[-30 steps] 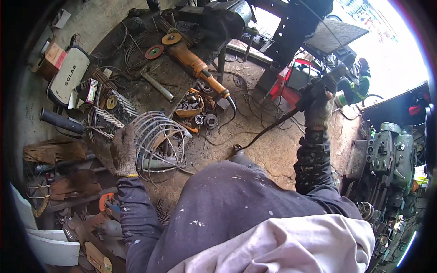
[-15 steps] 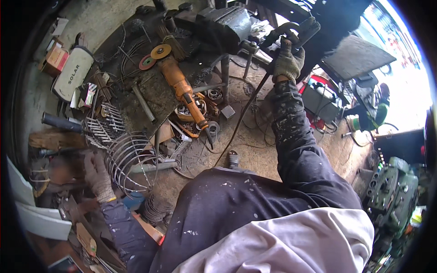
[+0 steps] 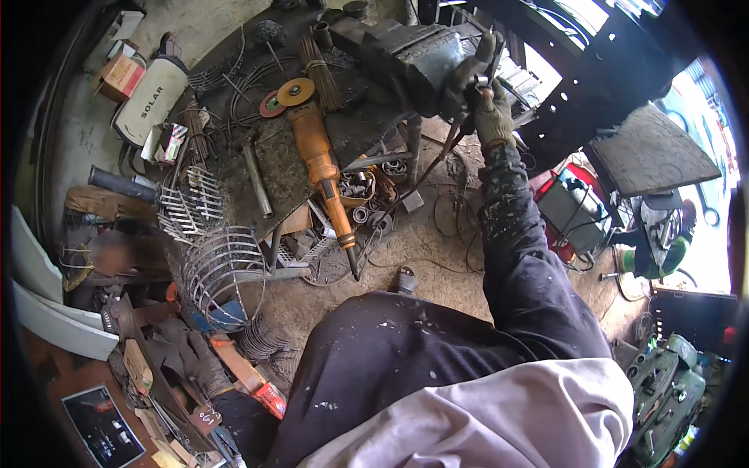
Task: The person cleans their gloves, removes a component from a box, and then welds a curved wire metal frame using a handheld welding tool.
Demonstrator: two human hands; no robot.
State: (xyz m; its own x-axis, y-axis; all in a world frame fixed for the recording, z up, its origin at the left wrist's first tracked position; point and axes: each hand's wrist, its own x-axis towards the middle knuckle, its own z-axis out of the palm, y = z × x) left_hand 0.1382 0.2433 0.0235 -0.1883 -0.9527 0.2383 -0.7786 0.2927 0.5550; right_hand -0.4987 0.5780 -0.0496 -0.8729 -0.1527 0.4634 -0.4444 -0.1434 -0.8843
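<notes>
My right hand (image 3: 495, 118), in a knitted work glove, is closed around a welding electrode holder (image 3: 473, 72) beside the dark metal vise on the bench. A black cable (image 3: 437, 168) trails down from the holder. My left hand (image 3: 204, 365), also gloved, is low among the clutter at the lower left. Its fingers look stretched out, and I see nothing held in them. Just right of it lies an orange and red cardboard box (image 3: 248, 373), with coiled metal rings (image 3: 265, 342) beyond.
An orange angle grinder (image 3: 316, 152) lies on the dark bench beside a metal pipe (image 3: 257, 181) and bundled thin rods (image 3: 320, 74). A curved-bar metal cage (image 3: 222, 269) stands at its near left. A welding machine (image 3: 573, 207) sits on the floor at right. A green machine (image 3: 671, 398) stands lower right.
My left hand has moved nearer to my body, down and right, beside the orange box. My right hand still grips the holder, now closer to the vise. The view has turned slightly left.
</notes>
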